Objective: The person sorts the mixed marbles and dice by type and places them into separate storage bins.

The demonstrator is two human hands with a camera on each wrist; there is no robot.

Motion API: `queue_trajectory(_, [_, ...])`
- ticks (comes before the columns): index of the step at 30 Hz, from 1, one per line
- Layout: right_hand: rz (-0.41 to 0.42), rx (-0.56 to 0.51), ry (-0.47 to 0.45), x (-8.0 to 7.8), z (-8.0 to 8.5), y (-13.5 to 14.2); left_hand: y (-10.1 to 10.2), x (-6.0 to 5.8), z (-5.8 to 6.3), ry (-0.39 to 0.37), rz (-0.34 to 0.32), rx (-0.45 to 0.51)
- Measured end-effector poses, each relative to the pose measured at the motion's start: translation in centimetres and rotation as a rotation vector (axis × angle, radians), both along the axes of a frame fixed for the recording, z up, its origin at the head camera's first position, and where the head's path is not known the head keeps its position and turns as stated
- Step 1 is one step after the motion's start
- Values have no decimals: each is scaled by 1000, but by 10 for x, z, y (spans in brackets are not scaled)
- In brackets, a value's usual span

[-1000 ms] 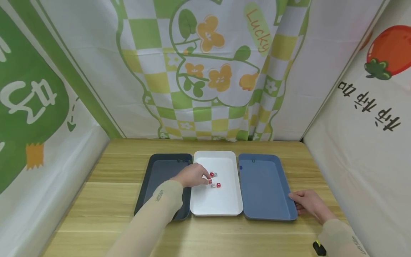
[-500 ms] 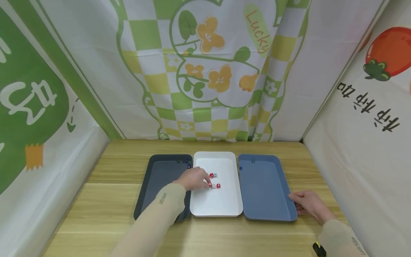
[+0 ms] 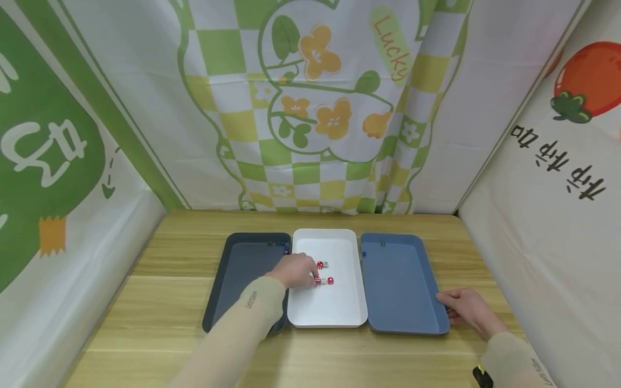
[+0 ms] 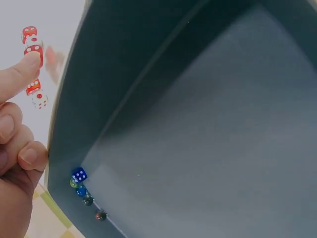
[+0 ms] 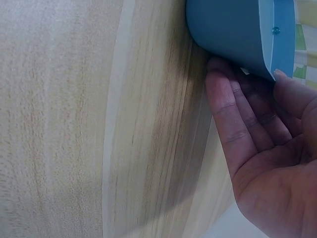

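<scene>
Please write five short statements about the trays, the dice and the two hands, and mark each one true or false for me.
1. The white tray sits between the dark tray and the blue tray. True.
2. The left hand pinches a red die. True.
3. The right hand reaches into the white tray. False: the right hand holds the edge of the blue tray.
4. The blue die lies in the white tray. False: the blue die lies in the dark tray.
5. Small round marbles lie near the blue die. True.
</scene>
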State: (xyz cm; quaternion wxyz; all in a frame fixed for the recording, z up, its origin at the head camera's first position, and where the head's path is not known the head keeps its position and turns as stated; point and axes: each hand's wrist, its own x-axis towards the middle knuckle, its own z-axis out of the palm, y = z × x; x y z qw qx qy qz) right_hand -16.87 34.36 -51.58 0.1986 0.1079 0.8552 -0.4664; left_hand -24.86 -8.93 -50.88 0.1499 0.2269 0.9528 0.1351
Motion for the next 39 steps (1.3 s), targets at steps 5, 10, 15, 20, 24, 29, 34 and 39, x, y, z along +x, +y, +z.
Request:
queue_trajectory(5, [-1, 1, 3, 0, 0, 0, 3, -1, 0, 9, -11, -48])
queue_trajectory(10, [-6, 2, 3, 1, 0, 0, 5, -1, -1, 18, -16, -74])
queue_trajectory(15, [1, 14, 5, 2, 0, 0, 4, -1, -4, 39, -24, -78])
queue_trajectory(20, [8, 18, 3, 1, 0, 0, 1, 0, 0, 7, -5, -31])
queue_trajectory(24, [-2, 20, -7, 0, 0, 1, -7, 0, 6, -9, 31, 23])
queue_trajectory(29, [-2, 16, -14, 0, 1, 1, -21, -3, 13, 16, 72, 76])
queue_trajectory(34, [-8, 7, -18, 0, 1, 0, -36, -4, 20, 40, 117, 108])
queue_trajectory(39, [-5, 7, -20, 1, 2, 0, -50, -4, 22, 80, 140, 165])
